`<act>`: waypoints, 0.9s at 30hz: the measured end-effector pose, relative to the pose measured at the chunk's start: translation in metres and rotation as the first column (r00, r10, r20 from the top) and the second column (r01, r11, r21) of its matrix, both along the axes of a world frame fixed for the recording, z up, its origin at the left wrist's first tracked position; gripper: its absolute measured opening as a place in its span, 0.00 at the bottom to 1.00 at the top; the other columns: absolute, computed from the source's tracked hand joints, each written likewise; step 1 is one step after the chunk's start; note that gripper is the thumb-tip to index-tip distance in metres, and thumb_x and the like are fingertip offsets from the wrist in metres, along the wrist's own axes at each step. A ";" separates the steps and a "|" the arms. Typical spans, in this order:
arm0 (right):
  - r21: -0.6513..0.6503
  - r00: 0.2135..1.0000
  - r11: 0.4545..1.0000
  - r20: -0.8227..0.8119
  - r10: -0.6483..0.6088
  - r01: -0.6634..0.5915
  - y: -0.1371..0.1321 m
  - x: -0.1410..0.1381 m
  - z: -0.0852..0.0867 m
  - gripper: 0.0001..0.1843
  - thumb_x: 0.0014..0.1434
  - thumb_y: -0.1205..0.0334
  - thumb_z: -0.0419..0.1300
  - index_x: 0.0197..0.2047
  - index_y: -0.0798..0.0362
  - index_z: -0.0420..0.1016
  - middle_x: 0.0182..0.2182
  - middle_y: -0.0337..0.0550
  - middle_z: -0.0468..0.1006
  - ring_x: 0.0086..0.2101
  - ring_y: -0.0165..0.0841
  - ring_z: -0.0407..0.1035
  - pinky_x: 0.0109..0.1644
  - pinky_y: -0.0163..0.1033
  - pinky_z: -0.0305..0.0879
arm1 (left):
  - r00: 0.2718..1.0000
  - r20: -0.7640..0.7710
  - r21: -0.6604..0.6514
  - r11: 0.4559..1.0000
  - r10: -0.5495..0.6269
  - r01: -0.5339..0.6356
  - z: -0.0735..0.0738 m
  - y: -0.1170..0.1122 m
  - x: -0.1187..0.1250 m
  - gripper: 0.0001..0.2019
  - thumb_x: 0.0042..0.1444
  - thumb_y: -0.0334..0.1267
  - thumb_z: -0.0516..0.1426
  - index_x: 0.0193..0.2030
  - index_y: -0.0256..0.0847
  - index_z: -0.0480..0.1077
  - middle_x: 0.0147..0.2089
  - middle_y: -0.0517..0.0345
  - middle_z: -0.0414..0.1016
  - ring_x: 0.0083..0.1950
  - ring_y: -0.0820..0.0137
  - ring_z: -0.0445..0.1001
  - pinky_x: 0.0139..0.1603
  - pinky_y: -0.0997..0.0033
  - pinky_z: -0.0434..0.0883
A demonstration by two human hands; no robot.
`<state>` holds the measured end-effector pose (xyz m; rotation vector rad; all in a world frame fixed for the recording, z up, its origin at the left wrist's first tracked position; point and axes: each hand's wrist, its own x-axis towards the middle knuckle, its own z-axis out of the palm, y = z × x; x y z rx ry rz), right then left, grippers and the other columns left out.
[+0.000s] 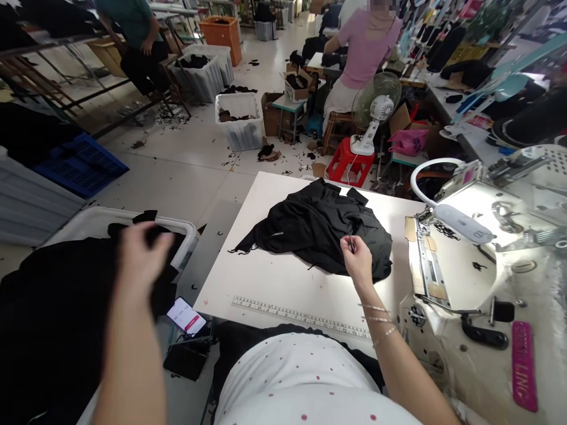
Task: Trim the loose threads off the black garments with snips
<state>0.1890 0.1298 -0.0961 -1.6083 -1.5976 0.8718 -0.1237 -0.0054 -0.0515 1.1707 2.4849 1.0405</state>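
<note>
My left hand (142, 254), smeared by motion, is over a heap of black fabric (57, 313) in a white plastic bin (188, 236). Its thumb and forefinger look apart, and the other fingers are hidden. On the white sewing table (270, 283) lies a crumpled black garment (310, 218) with small pale lettering. My right hand (358, 260) rests at that garment's near right side, its fingers pinched around a small dark, thin thing (351, 243) too small to name.
An industrial sewing machine (469, 260) with a lamp (463, 223) stands at the right. A ruler strip (301, 316) runs along the table's near edge. Left of it lie a lit phone (186, 316) and a dark phone (186, 360). Beyond are a fan (376, 112), bins and two people.
</note>
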 end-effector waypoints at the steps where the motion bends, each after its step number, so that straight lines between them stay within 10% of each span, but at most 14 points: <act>1: 0.010 1.000 1.000 0.026 -0.005 0.005 0.008 -0.002 0.000 0.15 0.51 0.52 0.54 0.35 0.55 0.70 0.21 0.38 0.64 0.24 0.31 0.58 0.30 0.36 0.53 | 0.997 0.045 -0.012 0.998 -0.069 0.069 -0.006 0.015 0.002 0.15 0.57 0.39 0.51 0.49 0.36 0.64 0.54 0.49 0.66 0.55 0.62 0.65 0.56 0.55 0.63; 8: -0.024 0.993 0.996 0.082 0.089 -0.087 0.004 -0.007 -0.023 0.04 0.43 0.62 0.60 0.26 0.52 0.71 0.17 0.36 0.65 0.21 0.32 0.59 0.28 0.36 0.52 | 0.855 0.275 0.021 0.892 -0.440 0.452 -0.053 0.118 0.057 0.22 0.50 0.36 0.53 0.54 0.37 0.59 0.45 0.52 0.73 0.40 0.70 0.73 0.42 0.71 0.70; 13: -0.007 0.997 0.997 0.004 0.074 -0.074 -0.016 0.006 -0.011 0.06 0.43 0.59 0.60 0.24 0.53 0.69 0.15 0.34 0.62 0.20 0.30 0.57 0.26 0.35 0.53 | 0.844 0.312 0.023 0.892 -0.436 0.452 -0.037 0.145 0.059 0.11 0.43 0.31 0.55 0.37 0.37 0.68 0.19 0.65 0.64 0.24 0.71 0.68 0.31 0.72 0.67; 20: 0.374 0.984 0.922 -0.175 -0.040 0.104 -0.083 0.033 0.052 0.05 0.55 0.60 0.56 0.35 0.52 0.68 0.22 0.37 0.60 0.22 0.29 0.54 0.26 0.35 0.54 | 0.782 0.312 0.418 0.817 -0.539 0.397 0.041 0.084 0.046 0.07 0.46 0.33 0.51 0.34 0.41 0.66 0.31 0.61 0.70 0.34 0.74 0.70 0.35 0.77 0.68; 23: 0.445 0.995 0.892 -0.017 0.101 -0.082 -0.121 0.050 0.035 0.01 0.54 0.65 0.57 0.33 0.51 0.69 0.19 0.37 0.63 0.19 0.29 0.54 0.22 0.35 0.51 | 0.699 0.387 0.220 0.797 -0.601 0.563 0.025 0.038 0.034 0.07 0.45 0.37 0.52 0.26 0.41 0.70 0.29 0.58 0.73 0.34 0.69 0.72 0.38 0.74 0.69; 27: 0.223 0.993 0.968 0.050 0.110 -0.118 -0.138 0.057 -0.002 0.09 0.57 0.61 0.54 0.26 0.52 0.66 0.18 0.38 0.64 0.18 0.29 0.56 0.22 0.35 0.52 | 0.732 0.384 -0.186 0.729 -0.563 0.659 -0.035 -0.001 0.029 0.11 0.48 0.38 0.49 0.29 0.43 0.73 0.40 0.54 0.77 0.46 0.62 0.73 0.49 0.65 0.68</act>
